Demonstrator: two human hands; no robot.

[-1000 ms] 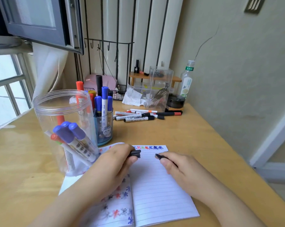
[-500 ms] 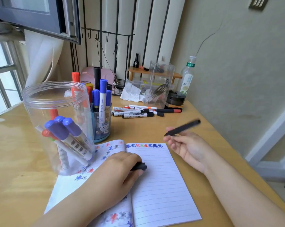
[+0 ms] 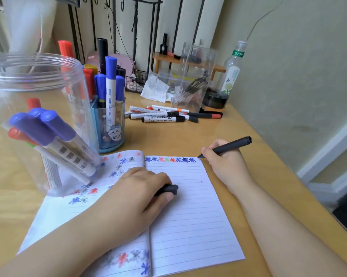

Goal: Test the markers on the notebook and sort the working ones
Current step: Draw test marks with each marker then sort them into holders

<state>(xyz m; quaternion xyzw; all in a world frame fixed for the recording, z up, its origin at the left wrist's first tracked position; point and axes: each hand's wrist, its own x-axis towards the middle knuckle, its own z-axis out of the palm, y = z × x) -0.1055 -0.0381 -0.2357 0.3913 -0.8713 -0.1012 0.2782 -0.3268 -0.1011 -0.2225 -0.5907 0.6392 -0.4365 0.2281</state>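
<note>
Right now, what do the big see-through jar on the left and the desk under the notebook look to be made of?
The big jar looks like clear plastic, glossy: the markers inside show through its thin wall, and its rim has moulded ridges. Glass can't be ruled out. The desk looks like light wood or a wood-look laminate with a smooth, slightly shiny finish: it is pale yellow with faint grain and soft reflections.

The wooden table [image 3: 168, 136] carries an open notebook [image 3: 188, 206], clear jar [image 3: 28, 120], pen cup [image 3: 112, 128] and loose markers [image 3: 162, 115].

Both hands gripping, forearms extended forward.
Left hand [image 3: 137, 193] curled palm-down; right hand [image 3: 227, 163] in writing grip.
</note>
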